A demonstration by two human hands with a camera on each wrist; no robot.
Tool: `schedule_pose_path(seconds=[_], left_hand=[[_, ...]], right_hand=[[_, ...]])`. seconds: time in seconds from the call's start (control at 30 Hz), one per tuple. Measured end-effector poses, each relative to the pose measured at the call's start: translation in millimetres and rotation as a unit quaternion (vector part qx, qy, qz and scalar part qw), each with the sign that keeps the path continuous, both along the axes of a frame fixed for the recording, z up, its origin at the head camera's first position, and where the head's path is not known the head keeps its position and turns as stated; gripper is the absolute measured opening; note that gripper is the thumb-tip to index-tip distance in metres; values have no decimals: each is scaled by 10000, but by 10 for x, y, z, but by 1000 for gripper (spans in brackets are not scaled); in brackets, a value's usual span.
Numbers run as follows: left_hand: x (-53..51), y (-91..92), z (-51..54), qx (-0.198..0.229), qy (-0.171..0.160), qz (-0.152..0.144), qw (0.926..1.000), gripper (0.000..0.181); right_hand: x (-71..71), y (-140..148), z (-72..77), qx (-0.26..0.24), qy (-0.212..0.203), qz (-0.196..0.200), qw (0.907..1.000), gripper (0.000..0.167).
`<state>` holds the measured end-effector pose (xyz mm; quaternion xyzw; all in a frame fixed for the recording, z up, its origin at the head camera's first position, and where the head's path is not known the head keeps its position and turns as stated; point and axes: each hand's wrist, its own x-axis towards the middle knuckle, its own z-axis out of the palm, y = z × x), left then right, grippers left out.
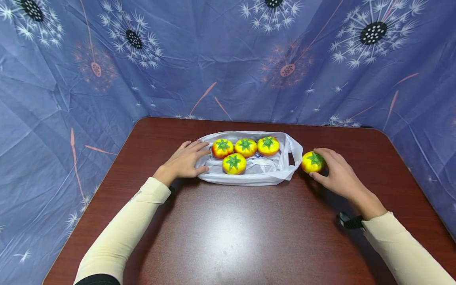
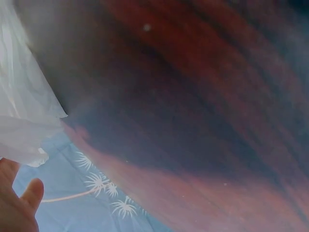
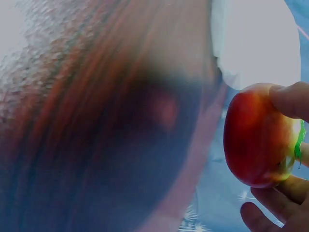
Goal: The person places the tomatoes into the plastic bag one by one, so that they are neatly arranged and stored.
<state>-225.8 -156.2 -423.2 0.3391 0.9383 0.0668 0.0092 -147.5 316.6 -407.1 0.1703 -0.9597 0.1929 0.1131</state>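
A white plastic bag (image 1: 242, 179) lies spread open on the table, with several yellow-red tomatoes (image 1: 234, 164) inside, green star-shaped leaves facing up. At the bag's left edge is my left hand (image 1: 187, 158), its fingers extended and touching the plastic. Beyond the bag's right end, my right hand (image 1: 338, 172) holds another tomato (image 1: 309, 163) between thumb and fingers, close to the bag's handle loop. In the right wrist view this tomato (image 3: 256, 140) shows its red underside, and the white bag appears behind it. The left wrist view catches only part of the left hand (image 2: 19, 203) below the bag (image 2: 24, 96).
The dark reddish-brown table (image 1: 228, 221) has rounded far corners and reflects a bright glare near its middle. A blue cloth (image 1: 199, 51) with a dandelion print hangs behind the table and along both sides.
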Motion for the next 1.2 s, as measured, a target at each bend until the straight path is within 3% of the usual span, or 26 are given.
schedule_pose_path(seconds=[0.23,1.2], left_hand=[[-4,8,6,-53,57,-12,10000,62],[6,-5,19,19,75,16,10000,61]], right_hand=[[48,-57,104,-290,389,114,9988,74],[92,-227,512,-247,720,395,9963,76]])
